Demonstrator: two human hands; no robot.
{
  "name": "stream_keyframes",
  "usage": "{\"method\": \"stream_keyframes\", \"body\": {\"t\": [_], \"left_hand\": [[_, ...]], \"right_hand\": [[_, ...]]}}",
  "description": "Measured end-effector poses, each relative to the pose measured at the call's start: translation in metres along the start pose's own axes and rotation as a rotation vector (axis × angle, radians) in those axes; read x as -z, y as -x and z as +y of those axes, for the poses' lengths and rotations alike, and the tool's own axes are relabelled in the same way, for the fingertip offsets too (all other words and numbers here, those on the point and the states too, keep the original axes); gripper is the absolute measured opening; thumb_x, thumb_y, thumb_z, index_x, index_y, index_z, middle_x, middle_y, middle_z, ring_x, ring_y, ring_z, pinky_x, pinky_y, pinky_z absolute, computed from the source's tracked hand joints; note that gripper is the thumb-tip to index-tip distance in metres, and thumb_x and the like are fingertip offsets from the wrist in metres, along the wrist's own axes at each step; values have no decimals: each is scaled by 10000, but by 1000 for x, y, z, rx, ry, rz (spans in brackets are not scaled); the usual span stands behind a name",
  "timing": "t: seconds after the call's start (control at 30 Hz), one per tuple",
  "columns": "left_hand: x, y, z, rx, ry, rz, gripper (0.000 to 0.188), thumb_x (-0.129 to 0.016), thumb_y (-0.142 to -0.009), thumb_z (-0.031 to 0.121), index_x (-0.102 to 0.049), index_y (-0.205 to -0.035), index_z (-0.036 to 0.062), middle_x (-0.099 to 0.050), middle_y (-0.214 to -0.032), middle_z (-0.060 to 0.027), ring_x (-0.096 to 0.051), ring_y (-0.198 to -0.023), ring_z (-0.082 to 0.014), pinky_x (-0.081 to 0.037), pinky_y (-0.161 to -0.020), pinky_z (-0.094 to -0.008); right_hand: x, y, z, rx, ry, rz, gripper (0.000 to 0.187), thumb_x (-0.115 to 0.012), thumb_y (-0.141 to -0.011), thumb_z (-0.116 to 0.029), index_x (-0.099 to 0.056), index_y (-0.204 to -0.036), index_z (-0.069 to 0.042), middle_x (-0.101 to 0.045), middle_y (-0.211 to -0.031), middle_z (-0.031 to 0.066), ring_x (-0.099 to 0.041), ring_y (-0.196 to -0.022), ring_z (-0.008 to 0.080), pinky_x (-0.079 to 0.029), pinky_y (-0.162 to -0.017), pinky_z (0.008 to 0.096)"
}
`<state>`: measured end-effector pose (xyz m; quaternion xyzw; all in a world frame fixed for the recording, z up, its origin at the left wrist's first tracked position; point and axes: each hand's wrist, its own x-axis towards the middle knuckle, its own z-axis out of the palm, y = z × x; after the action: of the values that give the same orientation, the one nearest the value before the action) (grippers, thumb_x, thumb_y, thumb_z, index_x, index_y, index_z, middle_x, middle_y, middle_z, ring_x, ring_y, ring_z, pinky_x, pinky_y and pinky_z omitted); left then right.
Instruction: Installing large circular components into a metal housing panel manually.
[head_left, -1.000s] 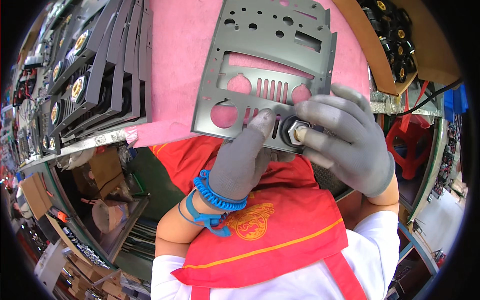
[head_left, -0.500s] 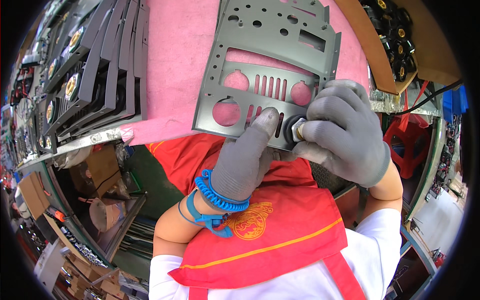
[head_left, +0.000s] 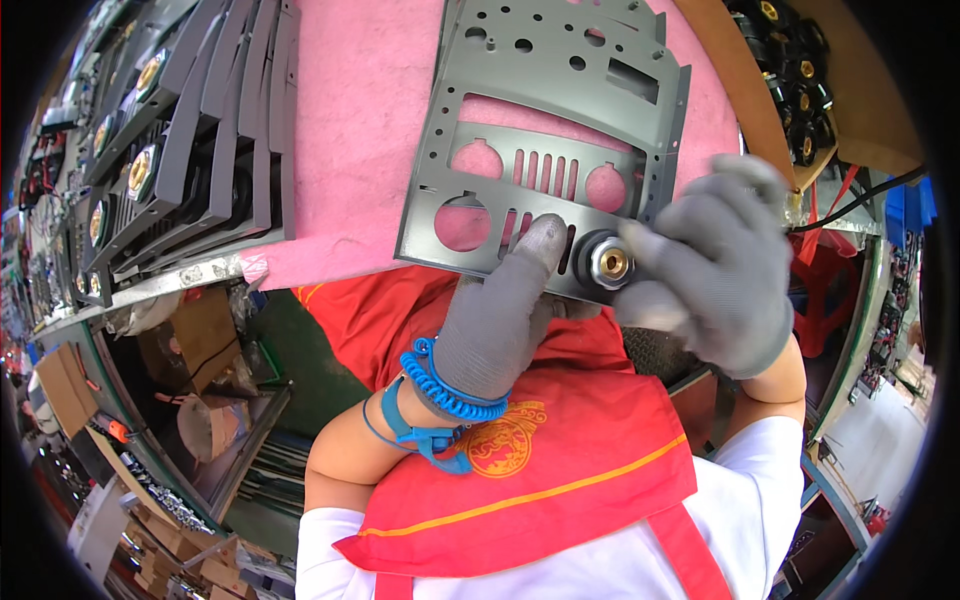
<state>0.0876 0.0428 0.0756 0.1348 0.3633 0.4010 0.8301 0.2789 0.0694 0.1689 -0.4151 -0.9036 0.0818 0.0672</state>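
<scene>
A grey sheet-metal panel (head_left: 530, 85) with round holes, slots and rectangular cutouts lies over the pink work surface, its near edge overhanging. My gloved left hand (head_left: 495, 315) grips that near edge, thumb on top and fingers underneath, mostly hidden. In the panel's near right corner sits a round black socket (head_left: 608, 262) with a silver ring and a brass centre. My gloved right hand (head_left: 725, 270) is just right of the socket, fingers apart and slightly blurred, with nothing visible in them. Three round cutouts beside it show pink through them.
To the left stand several similar grey panels (head_left: 215, 120) with brass-centred sockets fitted. At the upper right, a cardboard box (head_left: 745, 75) holds several black sockets (head_left: 800, 100). A pink cover (head_left: 345, 130) spreads over the bench. Below the bench are shelves with cartons (head_left: 205, 335).
My right hand has come off the socket's ring, its fingers loosening and moving right, baring the brass centre. The panel and my left hand have shifted slightly right.
</scene>
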Motion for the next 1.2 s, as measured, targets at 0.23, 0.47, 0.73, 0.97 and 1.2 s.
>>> {"method": "stream_keyframes", "body": {"t": [0.23,0.47,0.73,0.97,1.2], "left_hand": [[-6,1,1,130,186,72,266,-556,-989,259,-604,-1137,44,-655,-1006,-54,-664,-846,-158,-559,-677,-317],[-3,-3,-1,121,176,49,254,-544,-990,230,-596,-1155,45,-659,-987,-64,-660,-825,-152,-561,-683,-304],[22,4,-3,-668,-1198,-152,228,-515,-1002,106,-582,-1182,-17,-654,-979,-94,-664,-856,-177,-569,-710,-333],[2,1,6,105,-95,50,260,-559,-949,-11,-550,-1203,-66,-662,-1016,-160,-685,-869,-243,-578,-745,-354],[23,9,8,-69,-934,-165,409,-312,-1066,315,-476,-1297,20,-556,-1275,-142,-558,-1177,-252,-463,-994,-414]], "right_hand": [[-14,0,9,129,-173,166,544,-510,-856,-548,-468,-558,-95,-583,-742,46,-656,-888,281,-405,-972,484],[-14,-3,2,-71,-223,197,311,-783,-692,-262,-604,-869,-80,-630,-863,57,-590,-782,275,-434,-773,423],[-11,-3,9,130,-520,-86,280,-765,-744,-160,-620,-972,-87,-673,-1075,75,-631,-1004,291,-463,-928,403],[-14,-2,0,-112,-480,49,219,-740,-767,-92,-616,-946,-83,-674,-1067,73,-637,-1052,285,-491,-898,378],[-13,-7,5,135,-515,-57,209,-729,-752,-74,-619,-930,-76,-691,-972,51,-646,-978,282,-491,-816,370]]}}
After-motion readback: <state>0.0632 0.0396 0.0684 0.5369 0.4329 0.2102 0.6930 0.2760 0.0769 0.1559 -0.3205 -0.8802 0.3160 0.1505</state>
